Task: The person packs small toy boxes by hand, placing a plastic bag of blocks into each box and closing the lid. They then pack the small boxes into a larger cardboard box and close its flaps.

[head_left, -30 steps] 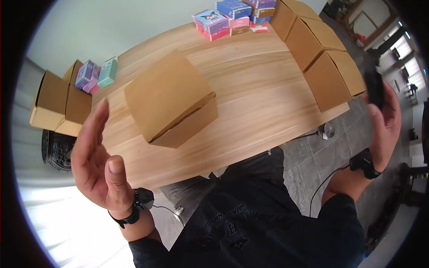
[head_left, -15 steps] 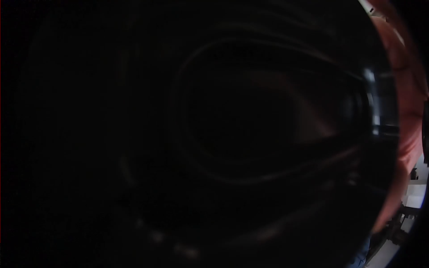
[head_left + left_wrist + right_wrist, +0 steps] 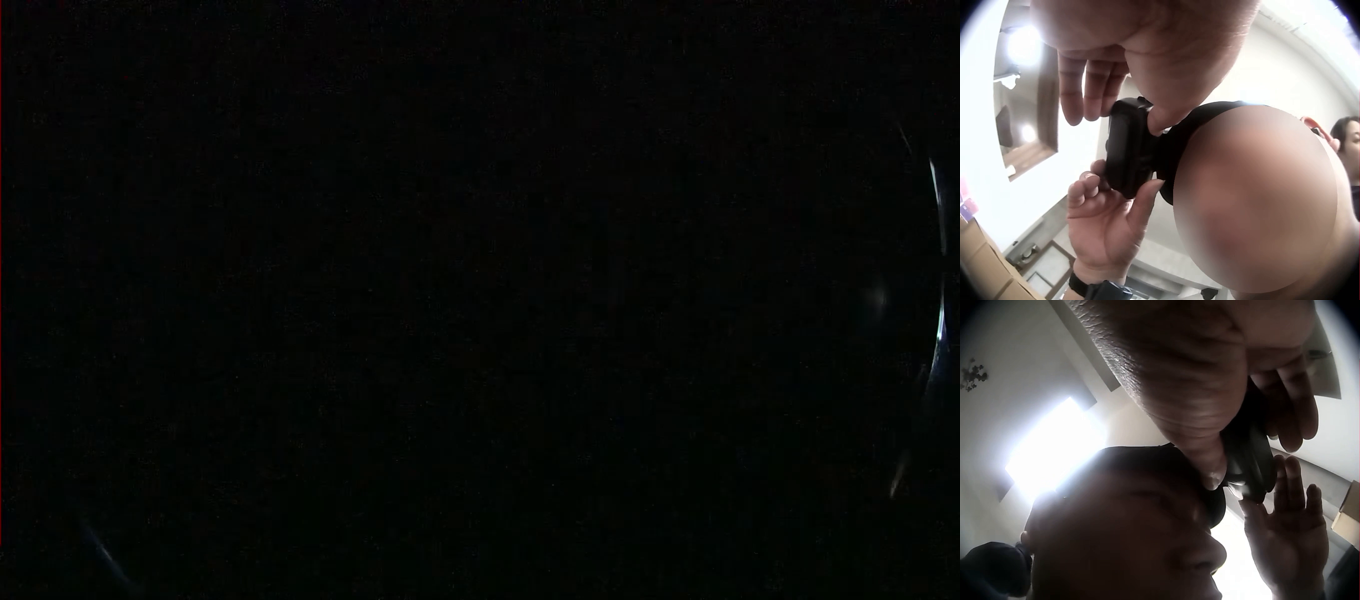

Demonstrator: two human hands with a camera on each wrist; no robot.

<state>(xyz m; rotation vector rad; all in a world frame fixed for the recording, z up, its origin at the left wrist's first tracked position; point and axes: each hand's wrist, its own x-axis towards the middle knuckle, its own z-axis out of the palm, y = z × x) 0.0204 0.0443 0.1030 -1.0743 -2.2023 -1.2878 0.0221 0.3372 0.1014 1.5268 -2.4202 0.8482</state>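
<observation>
A black camera unit point(image 3: 1127, 147) with a dark cover over its front sits at the forehead of the person, against a black headband or cap point(image 3: 1191, 128). My left hand point(image 3: 1157, 47) pinches the unit from one side, thumb behind it and fingers in front. From the opposite side my right hand point(image 3: 1107, 228) grips it between thumb and bent fingers. The right wrist view shows the right hand point(image 3: 1191, 369) close up, its thumb on the black unit point(image 3: 1250, 456), with the left hand point(image 3: 1291, 534) across from it. The head view is almost wholly black.
Cardboard boxes point(image 3: 985, 259) stand at the lower left of the left wrist view, beside small coloured boxes point(image 3: 967, 206). Another cardboard box point(image 3: 1349, 512) shows at the right wrist view's edge. A second person point(image 3: 1349, 137) is behind, at the far right.
One second ago both hands were apart above the table, the right holding a black object. That object came up over the head camera, darkening its view, and both hands are now at the camera.
</observation>
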